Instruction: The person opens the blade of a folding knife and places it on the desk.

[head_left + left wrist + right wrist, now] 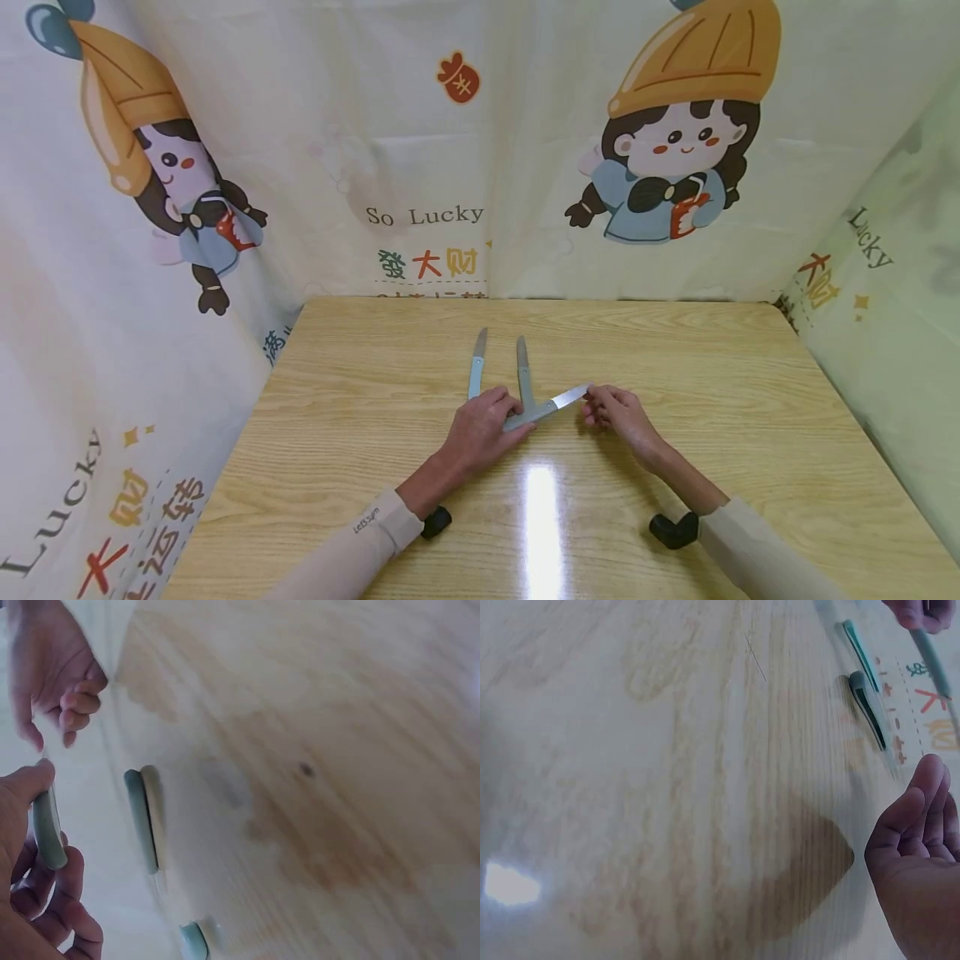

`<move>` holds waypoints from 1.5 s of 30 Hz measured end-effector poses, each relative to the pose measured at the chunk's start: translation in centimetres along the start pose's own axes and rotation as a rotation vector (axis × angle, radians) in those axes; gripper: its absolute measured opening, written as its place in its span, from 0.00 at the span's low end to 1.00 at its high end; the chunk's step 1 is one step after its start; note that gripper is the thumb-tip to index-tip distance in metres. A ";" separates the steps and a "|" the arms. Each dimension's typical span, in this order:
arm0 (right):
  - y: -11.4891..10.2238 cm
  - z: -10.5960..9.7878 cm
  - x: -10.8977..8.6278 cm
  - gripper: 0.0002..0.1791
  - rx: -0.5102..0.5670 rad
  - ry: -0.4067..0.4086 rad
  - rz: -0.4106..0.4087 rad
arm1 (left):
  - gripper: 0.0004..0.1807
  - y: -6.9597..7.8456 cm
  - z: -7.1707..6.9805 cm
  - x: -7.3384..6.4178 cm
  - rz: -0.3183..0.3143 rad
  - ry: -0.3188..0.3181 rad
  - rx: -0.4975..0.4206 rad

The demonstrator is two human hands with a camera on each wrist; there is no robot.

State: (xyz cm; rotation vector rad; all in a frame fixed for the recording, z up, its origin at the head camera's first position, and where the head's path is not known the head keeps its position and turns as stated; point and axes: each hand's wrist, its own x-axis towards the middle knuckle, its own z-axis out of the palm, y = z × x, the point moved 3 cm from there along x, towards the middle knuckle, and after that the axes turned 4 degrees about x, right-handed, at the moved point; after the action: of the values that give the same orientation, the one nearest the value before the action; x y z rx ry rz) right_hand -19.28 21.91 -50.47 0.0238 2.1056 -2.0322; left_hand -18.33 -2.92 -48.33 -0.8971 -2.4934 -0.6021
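Note:
My left hand [483, 425] grips a knife with a grey-green handle [531, 415] between thumb and fingers. Its bright blade [572, 396] points up and right toward my right hand [622, 419]. The right fingertips are at the blade's tip; whether they touch it is hard to tell. In the right wrist view, the right index finger [928, 776] extends and the thumb lies beside it. Behind the held knife lies a second grey-green knife [524, 375]. To its left rests a light blue knife [476, 371], its lower end hidden by the left hand.
The wooden table [360, 358] reaches back to a printed curtain [525, 167], which also hangs at both sides. Black wrist devices [673, 530] stick out at both cuffs. A glare strip lies on the table's front middle.

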 end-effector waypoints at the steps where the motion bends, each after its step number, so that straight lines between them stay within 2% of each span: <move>1: 0.1 0.2 0.0 0.25 0.011 -0.017 -0.002 | 0.13 -0.1 0.0 0.0 -0.032 0.000 -0.030; 7: -0.2 2.3 -0.5 0.27 0.007 -0.168 -0.047 | 0.13 -0.2 0.2 0.3 -0.239 -0.035 -0.242; 10: -0.7 3.1 -0.4 0.26 0.002 -0.203 -0.084 | 0.12 0.1 0.4 0.4 -0.297 -0.044 -0.332; 13: -1.2 3.6 -0.2 0.27 0.025 -0.224 -0.111 | 0.13 0.3 0.7 0.4 -0.329 -0.051 -0.397; 17: -1.6 3.9 0.0 0.28 0.038 -0.213 -0.135 | 0.12 0.5 0.9 0.4 -0.349 -0.060 -0.440; 24: -1.8 4.0 0.3 0.24 0.009 -0.166 -0.163 | 0.12 0.6 1.0 0.7 -0.334 -0.068 -0.484; 30: -1.8 3.9 0.7 0.21 0.094 -0.103 -0.108 | 0.12 1.2 1.2 1.3 -0.309 -0.081 -0.525; 35: -2.2 3.7 1.1 0.19 0.122 -0.071 -0.064 | 0.16 1.4 1.3 1.4 -0.338 -0.115 -0.560; 40: -2.9 2.6 2.1 0.20 0.010 -0.019 -0.102 | 0.20 1.1 1.1 1.0 -0.387 -0.130 -0.586; 45: -3.1 1.0 3.5 0.19 -0.162 0.043 -0.144 | 0.17 0.8 1.0 0.8 -0.381 -0.120 -0.569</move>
State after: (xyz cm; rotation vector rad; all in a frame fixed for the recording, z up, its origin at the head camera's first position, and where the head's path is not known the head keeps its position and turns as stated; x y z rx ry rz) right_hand -23.05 20.35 -48.06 -0.1133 2.3550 -1.9455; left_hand -18.61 -1.45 -48.47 -0.6451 -2.6631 -1.4752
